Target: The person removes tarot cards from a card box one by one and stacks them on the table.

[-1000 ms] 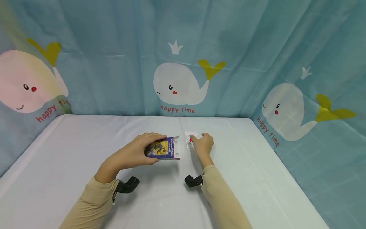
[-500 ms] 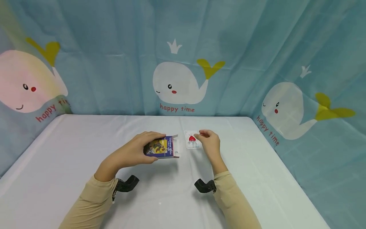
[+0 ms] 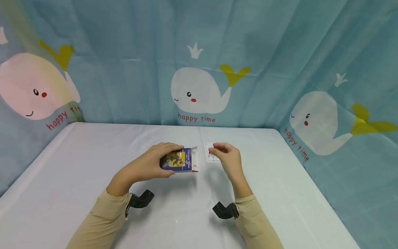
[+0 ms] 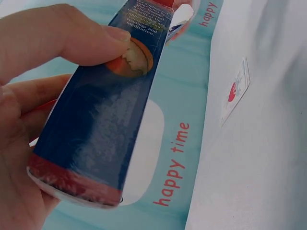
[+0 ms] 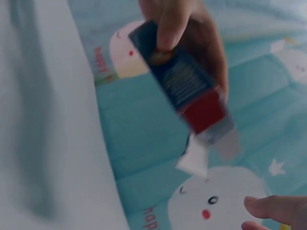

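Note:
My left hand grips a blue and purple tarot card box, thumb on one narrow side and fingers on the opposite one. The box is held off the table, its end flaps unfolded and pointing to the right. A single white card with a red heart lies face up on the tablecloth, right of the box. Above that card, partly covering it in the head view, hovers my right hand. Its thumb and fingertips are loosely bent, and nothing shows between them in the right wrist view.
A white cloth covers the table. Behind it and along the sides hangs a blue-green curtain printed with whales. Black wrist camera mounts stick out from both sleeves.
My right hand has drawn off the card to the right, then come slightly back left over it. My left hand keeps the box nearly still. The head view has shifted a little.

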Demonstrator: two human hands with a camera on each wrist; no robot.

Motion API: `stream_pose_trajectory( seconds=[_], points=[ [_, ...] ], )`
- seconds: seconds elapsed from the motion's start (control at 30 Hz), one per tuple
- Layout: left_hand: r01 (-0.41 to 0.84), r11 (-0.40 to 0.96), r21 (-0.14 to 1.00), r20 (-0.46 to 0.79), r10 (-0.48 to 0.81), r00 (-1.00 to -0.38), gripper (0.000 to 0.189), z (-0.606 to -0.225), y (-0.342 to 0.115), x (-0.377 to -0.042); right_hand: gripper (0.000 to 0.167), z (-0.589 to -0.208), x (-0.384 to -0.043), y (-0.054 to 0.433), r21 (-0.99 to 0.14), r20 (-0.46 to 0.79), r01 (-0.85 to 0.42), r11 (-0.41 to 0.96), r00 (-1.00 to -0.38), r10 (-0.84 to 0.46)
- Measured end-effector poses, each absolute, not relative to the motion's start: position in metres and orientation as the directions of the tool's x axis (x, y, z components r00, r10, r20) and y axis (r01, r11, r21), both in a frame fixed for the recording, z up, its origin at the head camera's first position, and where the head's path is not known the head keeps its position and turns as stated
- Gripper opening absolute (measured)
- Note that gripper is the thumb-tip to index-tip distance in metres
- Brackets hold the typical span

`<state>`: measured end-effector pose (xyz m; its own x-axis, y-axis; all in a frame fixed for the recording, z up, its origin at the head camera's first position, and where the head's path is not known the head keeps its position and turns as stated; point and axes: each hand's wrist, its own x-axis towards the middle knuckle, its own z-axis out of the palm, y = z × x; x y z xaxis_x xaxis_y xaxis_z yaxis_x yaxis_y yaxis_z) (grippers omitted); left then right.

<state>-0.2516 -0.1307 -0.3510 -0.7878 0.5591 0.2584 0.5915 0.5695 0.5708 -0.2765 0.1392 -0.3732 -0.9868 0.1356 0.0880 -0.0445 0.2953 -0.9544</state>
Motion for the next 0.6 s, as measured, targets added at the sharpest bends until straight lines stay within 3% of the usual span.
stream_pose_trajectory(
  seconds=[0.27, 0.6],
  points=[
    [0.600, 0.569, 0.562, 0.267, 0.562, -0.783, 0.074, -0.349, -0.130, -0.251, 0.022, -0.353, -0.254, 0.128, -0.958, 0.112, -0.100, 0.270, -0.993, 0.028],
    [0.590, 0.562, 0.580, 0.259, 0.559, -0.788, 0.074, -0.351, -0.129, -0.251, 0.022, -0.358, -0.253, 0.118, -0.967, 0.080, -0.089, 0.238, -0.996, -0.048]
  ],
)
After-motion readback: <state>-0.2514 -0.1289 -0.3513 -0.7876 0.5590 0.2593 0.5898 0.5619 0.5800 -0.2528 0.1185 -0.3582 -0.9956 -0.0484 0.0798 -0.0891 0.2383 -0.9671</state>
